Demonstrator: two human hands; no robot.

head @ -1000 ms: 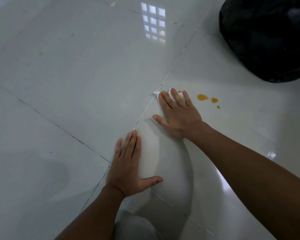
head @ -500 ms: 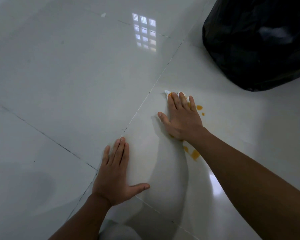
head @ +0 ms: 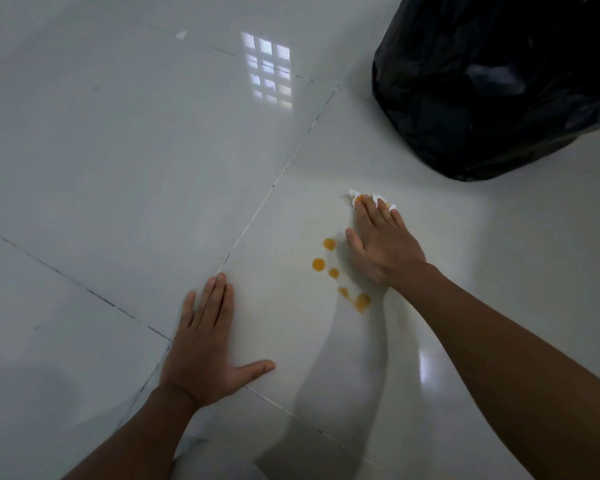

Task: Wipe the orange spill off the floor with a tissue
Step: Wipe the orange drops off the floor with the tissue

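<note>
My right hand [head: 383, 244] lies flat on the white floor tile, pressing a white tissue [head: 354, 197] under its fingers; only the tissue's stained edge shows beyond the fingertips. Several orange drops [head: 318, 264] of the spill sit just left of and below that hand's wrist, the largest one [head: 362, 301] nearest my forearm. My left hand [head: 205, 344] rests palm down on the tile with fingers together and thumb spread, holding nothing, a short way left of the drops.
A large black plastic bag [head: 499, 81] stands at the upper right, close beyond my right hand. Dark grout lines [head: 284, 168] cross the glossy white tiles. A window's reflection [head: 269, 74] shines on the floor further back.
My right hand has slid the tissue to the right, over the drops that lay right of it. Orange drops that were under the hand and wrist now show to its left. The left hand stayed planted.
</note>
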